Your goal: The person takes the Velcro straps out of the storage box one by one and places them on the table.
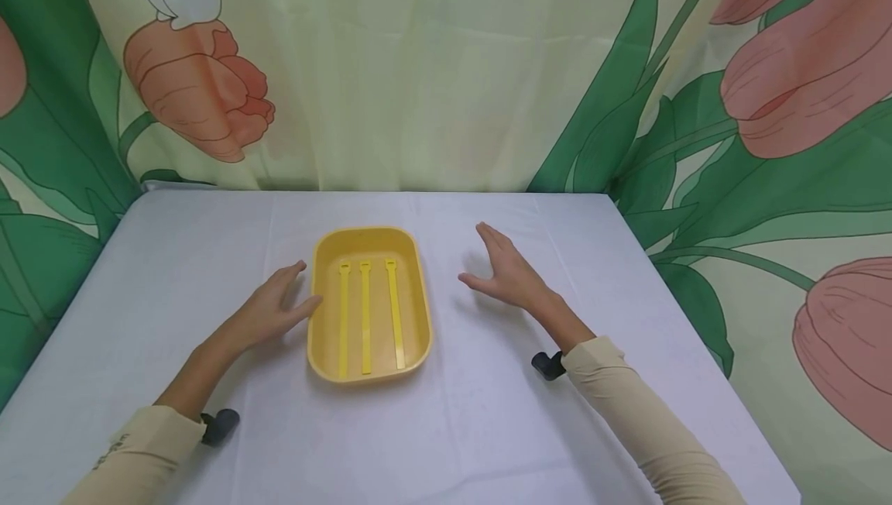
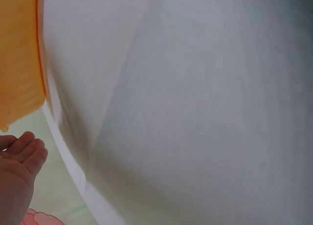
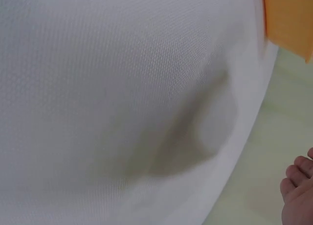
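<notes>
A yellow plastic tray (image 1: pixel 369 240) with rounded corners lies on the white table. Inside it are three flat yellow strips, the left strip (image 1: pixel 344 319), the middle strip (image 1: pixel 365 319) and the right strip (image 1: pixel 395 315), each with a small wider head at the far end. My left hand (image 1: pixel 268 311) is at the tray's left side, thumb at the rim; whether it touches cannot be told. To the right of the tray my right hand (image 1: pixel 512 276) hovers above the cloth, thumb and fingers spread, holding nothing. Both wrist views show the tray's outer wall (image 2: pixel 19 54) beyond the fingers.
A white cloth (image 1: pixel 446 443) covers the table. Behind its far edge hangs a curtain (image 1: pixel 418 63) printed with tulips, leaves and a white rabbit. Dark wrist cameras, a left camera (image 1: pixel 221 427) and a right camera (image 1: pixel 547 366), sit at the sleeve cuffs.
</notes>
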